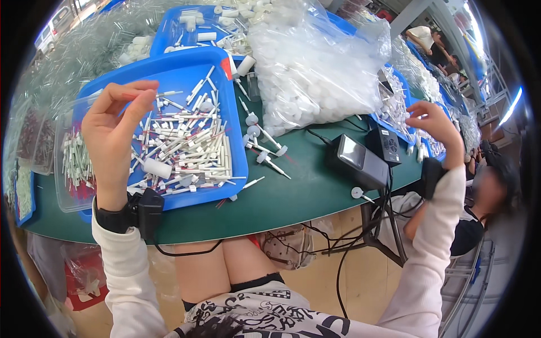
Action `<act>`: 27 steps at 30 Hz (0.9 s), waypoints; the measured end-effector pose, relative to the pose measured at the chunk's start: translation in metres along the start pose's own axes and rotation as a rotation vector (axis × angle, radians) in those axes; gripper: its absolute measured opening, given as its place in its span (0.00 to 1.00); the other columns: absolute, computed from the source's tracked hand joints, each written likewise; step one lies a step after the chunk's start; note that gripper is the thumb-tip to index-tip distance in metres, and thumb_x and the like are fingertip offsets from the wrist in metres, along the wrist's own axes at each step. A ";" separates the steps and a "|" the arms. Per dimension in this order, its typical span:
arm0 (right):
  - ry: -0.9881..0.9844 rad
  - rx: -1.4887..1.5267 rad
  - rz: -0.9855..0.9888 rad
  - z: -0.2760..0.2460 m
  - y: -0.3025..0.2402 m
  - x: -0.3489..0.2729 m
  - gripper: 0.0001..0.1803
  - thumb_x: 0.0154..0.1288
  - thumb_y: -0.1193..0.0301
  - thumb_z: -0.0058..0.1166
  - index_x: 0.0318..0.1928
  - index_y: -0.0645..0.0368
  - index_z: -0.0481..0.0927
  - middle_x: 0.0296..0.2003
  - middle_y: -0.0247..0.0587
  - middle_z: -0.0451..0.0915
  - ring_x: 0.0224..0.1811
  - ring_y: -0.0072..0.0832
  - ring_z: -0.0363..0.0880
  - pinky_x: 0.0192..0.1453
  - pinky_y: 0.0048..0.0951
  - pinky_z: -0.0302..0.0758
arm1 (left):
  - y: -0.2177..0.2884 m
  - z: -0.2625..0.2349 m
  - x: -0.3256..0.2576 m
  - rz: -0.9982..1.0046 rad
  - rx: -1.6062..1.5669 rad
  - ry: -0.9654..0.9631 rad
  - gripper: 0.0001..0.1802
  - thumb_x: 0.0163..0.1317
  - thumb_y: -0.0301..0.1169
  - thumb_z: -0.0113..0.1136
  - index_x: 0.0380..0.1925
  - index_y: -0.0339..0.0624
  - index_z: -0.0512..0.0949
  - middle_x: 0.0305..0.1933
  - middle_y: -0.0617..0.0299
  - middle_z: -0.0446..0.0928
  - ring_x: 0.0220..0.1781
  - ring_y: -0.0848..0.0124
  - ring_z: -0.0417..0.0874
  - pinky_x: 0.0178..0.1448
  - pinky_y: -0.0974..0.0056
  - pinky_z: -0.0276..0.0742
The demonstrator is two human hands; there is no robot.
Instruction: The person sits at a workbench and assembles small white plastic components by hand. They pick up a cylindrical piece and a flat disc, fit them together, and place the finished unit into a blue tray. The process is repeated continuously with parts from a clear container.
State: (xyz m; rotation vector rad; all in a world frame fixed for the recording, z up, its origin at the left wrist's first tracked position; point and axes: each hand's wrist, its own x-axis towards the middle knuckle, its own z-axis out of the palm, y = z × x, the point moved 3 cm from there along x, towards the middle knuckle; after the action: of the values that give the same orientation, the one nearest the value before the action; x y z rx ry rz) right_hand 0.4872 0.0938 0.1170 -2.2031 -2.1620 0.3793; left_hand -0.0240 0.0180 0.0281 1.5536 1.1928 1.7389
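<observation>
My left hand is raised over the near-left part of a blue tray, thumb and forefinger pinched together. Whatever lies between those fingertips is too small to make out. Heaped in that tray are many thin white plastic sticks, some with red bits, and a white cylinder. At the right, my right hand hangs by the edge of another blue tray holding small white parts. Its fingers are bent but apart, with nothing visible between them.
A large clear bag of white caps stands at the back middle. A black power bank and a small black box sit on the green table, with cables hanging down. A clear plastic box stands left. Another person is at right.
</observation>
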 end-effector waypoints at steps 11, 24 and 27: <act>0.283 -0.565 0.322 0.014 -0.011 0.050 0.31 0.53 0.49 0.59 0.52 0.57 0.76 0.48 0.53 0.79 0.54 0.46 0.76 0.55 0.45 0.72 | -0.006 -0.002 0.001 -0.100 -0.190 0.048 0.06 0.65 0.27 0.56 0.34 0.37 0.71 0.31 0.57 0.78 0.26 0.70 0.81 0.27 0.69 0.77; 0.033 -0.609 -0.232 0.050 -0.161 0.209 0.13 0.52 0.72 0.55 0.38 0.64 0.81 0.35 0.52 0.82 0.39 0.42 0.81 0.40 0.36 0.76 | -0.011 -0.010 0.002 0.003 -0.290 0.290 0.11 0.71 0.35 0.49 0.37 0.38 0.72 0.28 0.65 0.69 0.13 0.83 0.58 0.16 0.75 0.49; -0.123 -0.380 -0.107 0.062 -0.161 0.205 0.18 0.56 0.70 0.54 0.47 0.61 0.78 0.44 0.52 0.80 0.45 0.40 0.80 0.44 0.37 0.75 | -0.011 -0.007 -0.001 -0.122 -0.289 0.266 0.11 0.71 0.35 0.49 0.37 0.38 0.73 0.26 0.66 0.68 0.13 0.83 0.57 0.16 0.76 0.48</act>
State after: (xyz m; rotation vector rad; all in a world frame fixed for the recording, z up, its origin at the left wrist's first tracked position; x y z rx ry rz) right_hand 0.3179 0.2925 0.0568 -2.2765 -2.5915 0.1075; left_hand -0.0320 0.0207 0.0186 1.0866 1.0729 1.9776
